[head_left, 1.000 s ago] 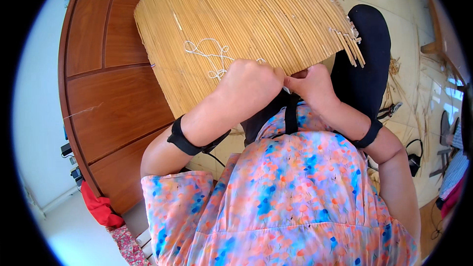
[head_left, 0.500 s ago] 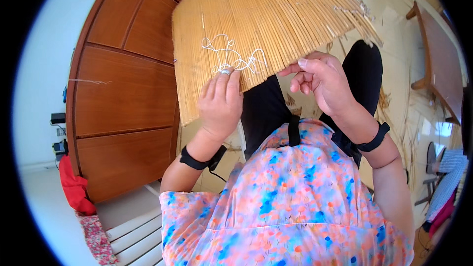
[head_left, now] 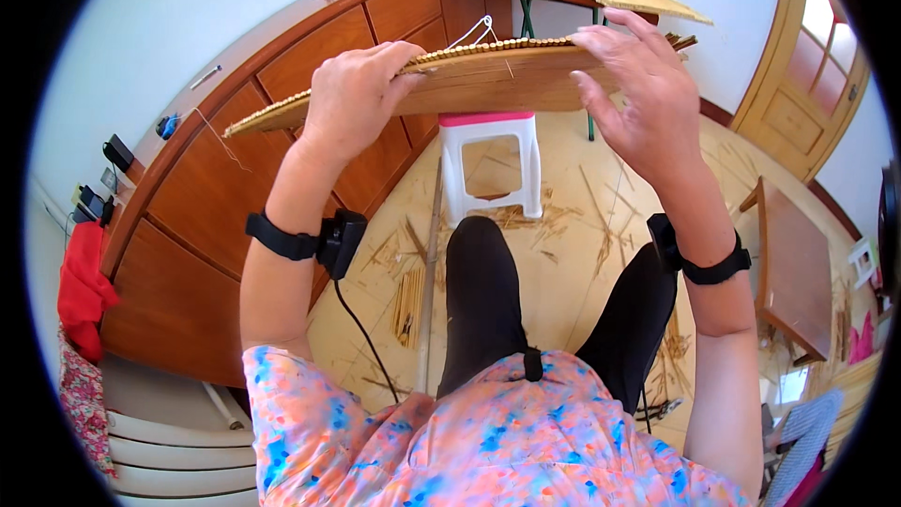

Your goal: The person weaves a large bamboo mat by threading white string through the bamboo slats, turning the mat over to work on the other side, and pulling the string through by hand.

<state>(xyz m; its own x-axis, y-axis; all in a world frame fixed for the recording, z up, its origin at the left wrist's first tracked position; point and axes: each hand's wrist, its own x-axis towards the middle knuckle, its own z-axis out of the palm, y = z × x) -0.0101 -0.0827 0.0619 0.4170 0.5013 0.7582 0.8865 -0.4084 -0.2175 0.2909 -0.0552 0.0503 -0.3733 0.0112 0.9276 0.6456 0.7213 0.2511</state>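
Note:
A mat of straw-coloured stalks [head_left: 502,86] is tilted up, its near edge and brown underside toward me. My left hand [head_left: 355,99] grips that edge left of the middle, fingers over the top and thumb beneath. On the right, my right hand [head_left: 643,84] is spread beside the edge, thumb apart from the fingers; whether its fingertips touch the mat I cannot tell. White string [head_left: 476,31] loops up above the far side of the edge. Below the mat stands a white stool [head_left: 452,164] with a pink top; contact between them is unclear.
A long wooden cabinet [head_left: 202,192] runs along the left. Another stalk panel [head_left: 648,2] lies on a table at the back. Loose stalks [head_left: 605,225] litter the tiled floor. To the right are a low wooden table [head_left: 793,272] and a door [head_left: 798,117].
The mat has gone from showing its broad top face to nearly edge-on, with its underside visible. Both hands have moved up in view and farther apart; the right hand's fingers have spread.

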